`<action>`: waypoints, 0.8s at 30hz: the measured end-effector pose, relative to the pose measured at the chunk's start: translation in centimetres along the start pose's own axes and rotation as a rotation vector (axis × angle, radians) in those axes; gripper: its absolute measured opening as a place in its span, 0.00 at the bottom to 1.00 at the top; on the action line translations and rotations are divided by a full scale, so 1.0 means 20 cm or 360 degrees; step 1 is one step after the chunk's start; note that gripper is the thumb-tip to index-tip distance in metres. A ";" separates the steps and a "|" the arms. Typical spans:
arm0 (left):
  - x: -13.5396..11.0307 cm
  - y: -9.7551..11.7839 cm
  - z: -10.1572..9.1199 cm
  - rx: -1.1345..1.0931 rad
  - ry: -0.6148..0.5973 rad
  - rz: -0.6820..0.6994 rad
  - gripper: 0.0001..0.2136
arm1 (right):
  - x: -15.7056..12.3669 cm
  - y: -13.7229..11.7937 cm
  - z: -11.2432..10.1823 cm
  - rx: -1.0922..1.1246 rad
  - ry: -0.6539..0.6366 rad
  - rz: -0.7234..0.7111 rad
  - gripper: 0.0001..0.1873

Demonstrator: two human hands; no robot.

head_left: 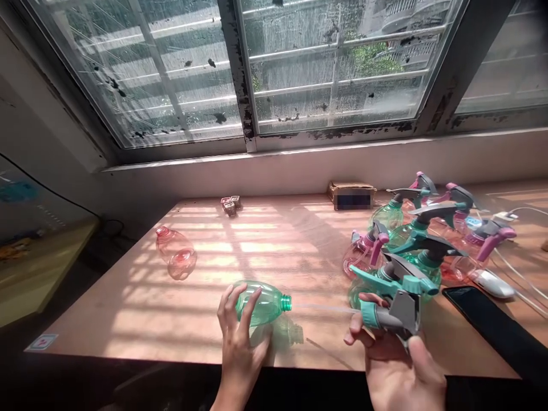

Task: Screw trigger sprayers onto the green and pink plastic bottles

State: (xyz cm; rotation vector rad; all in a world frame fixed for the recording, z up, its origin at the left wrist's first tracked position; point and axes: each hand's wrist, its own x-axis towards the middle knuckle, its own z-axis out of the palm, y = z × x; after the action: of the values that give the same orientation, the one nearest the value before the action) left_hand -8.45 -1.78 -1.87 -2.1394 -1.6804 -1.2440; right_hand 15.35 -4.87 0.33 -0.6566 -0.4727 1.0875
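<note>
My left hand (240, 328) is wrapped round a clear green bottle (266, 302), held on its side above the table with its threaded neck pointing right. In my right hand (391, 351) lies a grey and teal trigger spray head (387, 317), gripped by the fingers and tilted sideways. Its thin dip tube (327, 308) runs left towards the bottle's neck, with the tip at or close to the opening; whether it is inside I cannot tell. Just behind my right hand stand several green spray bottles (422, 260) and pink spray bottles (363, 257) with their heads on.
A pink bottle without a head (175, 251) is at the left of the wooden table (214, 257). Small blocks (230, 204) and a cardboard box (351, 196) are near the wall. At right lie a black phone (475, 305), a white mouse (494, 283) and white cables (520, 274).
</note>
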 end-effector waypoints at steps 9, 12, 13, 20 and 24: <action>-0.01 0.00 -0.01 -0.0078 -0.0016 -0.0013 0.35 | 0.03 0.20 0.12 -0.0048 -0.0373 0.0164 0.16; -0.01 0.00 0.00 -0.0089 -0.0010 -0.0036 0.35 | 0.03 0.21 0.13 -0.0279 -0.0459 0.0305 0.18; -0.01 0.01 0.00 -0.0101 -0.0006 -0.0034 0.34 | 0.04 0.21 0.13 -0.0378 -0.0460 0.0345 0.18; 0.04 0.15 0.09 -0.0429 -0.0067 -0.0345 0.19 | 0.12 0.22 0.06 -0.0678 -0.0288 0.0538 0.27; 0.08 0.22 0.14 -0.0804 0.0139 -0.0698 0.15 | 0.17 0.24 0.01 -0.0598 -0.0293 0.0520 0.28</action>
State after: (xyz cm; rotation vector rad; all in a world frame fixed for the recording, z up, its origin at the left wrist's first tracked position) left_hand -3.14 -0.68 -1.06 -1.9570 -2.0381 -2.0406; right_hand 13.42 -0.29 -2.65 -0.9933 -0.7581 1.3904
